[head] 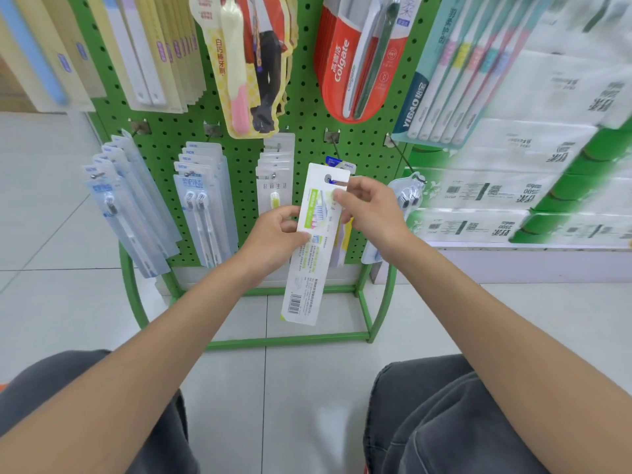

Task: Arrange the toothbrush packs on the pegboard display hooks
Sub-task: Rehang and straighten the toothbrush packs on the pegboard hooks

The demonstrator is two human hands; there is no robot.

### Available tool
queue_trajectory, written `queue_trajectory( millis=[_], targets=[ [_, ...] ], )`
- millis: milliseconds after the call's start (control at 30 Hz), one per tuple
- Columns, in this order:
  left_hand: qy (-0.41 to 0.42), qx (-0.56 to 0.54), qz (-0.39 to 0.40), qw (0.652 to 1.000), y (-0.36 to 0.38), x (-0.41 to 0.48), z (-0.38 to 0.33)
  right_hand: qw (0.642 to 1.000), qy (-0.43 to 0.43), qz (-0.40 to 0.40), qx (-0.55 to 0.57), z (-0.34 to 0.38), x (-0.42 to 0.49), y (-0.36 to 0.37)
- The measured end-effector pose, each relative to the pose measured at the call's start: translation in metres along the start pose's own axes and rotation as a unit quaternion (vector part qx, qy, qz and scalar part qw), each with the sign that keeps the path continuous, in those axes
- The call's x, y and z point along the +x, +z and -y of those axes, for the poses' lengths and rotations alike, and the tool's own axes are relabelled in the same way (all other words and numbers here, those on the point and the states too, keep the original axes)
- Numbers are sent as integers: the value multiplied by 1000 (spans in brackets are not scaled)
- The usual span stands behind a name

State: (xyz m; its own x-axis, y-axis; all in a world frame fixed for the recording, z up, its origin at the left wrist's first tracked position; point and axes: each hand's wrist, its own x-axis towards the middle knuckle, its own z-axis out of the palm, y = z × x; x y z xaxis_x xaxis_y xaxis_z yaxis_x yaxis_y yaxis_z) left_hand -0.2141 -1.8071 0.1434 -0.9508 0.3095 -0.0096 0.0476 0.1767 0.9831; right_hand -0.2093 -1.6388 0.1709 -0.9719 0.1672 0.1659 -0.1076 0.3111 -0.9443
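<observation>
Here at the pegboard [307, 107]: green, perforated, rows of packs on wire hooks; the person is low in front of it, both arms reaching in.
Toothbrush pack [309, 268]: white-and-lime card, held in the air before the lower row, printed back and barcode facing the person.
Long axis: near upright with a slight lean; the hole end is up at about 12 to 1 o'clock, the barcode end down at about 6 to 7.
Hang hole [328, 179]: at the top end; something blue shows across it, and I cannot tell whether the wire tip is through.
Hook [336, 150]: comes off the board at 12 o'clock of the pack, carrying a blue-topped pack [338, 163] just behind the card.
Left hand [273, 234]: at 9 o'clock of the pack, fingers curled round its left edge at mid-length, gripping.
Right hand [372, 210]: at 3 o'clock of the top end, pinching the card just below the hole; nearer the hook.
Judgement: threading step; hole must meet hook tip, right hand steering, left steadying the tail.
Risk: the lean could make the card catch beside the hole.
</observation>
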Motion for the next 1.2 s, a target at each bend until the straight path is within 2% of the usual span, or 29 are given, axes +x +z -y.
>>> queue_trajectory(
  millis=[200,300,467,633,733,900,1033,1100,1200],
  targets=[
    [-7,-19,-9,1000,-3,1,-1,1000,3,-10,19,11,10,2],
    [-4,-43,19,999,-6,-1,-4,1000,-3,-11,12,13,11,4],
    [41,-41,36,998,-6,-1,-6,1000,-23,-15,6,13,11,6],
    [36,-30,-13,999,-7,-1,-7,992,22,71,102,17,12,8],
    [53,14,-65,996,-3,0,-2,995,-16,96,23,20,8,11],
    [114,106,-137,978,4,1,4,990,-97,28,-100,16,10,17],
    [90,84,-200,972,1,8,2,978,-123,-63,-158,17,19,19],
    [78,77,-234,966,-3,12,3,972,-136,-82,-172,18,25,19],
    [74,124,-251,957,-8,15,7,972,-130,-101,-169,18,37,25]
  ],
)
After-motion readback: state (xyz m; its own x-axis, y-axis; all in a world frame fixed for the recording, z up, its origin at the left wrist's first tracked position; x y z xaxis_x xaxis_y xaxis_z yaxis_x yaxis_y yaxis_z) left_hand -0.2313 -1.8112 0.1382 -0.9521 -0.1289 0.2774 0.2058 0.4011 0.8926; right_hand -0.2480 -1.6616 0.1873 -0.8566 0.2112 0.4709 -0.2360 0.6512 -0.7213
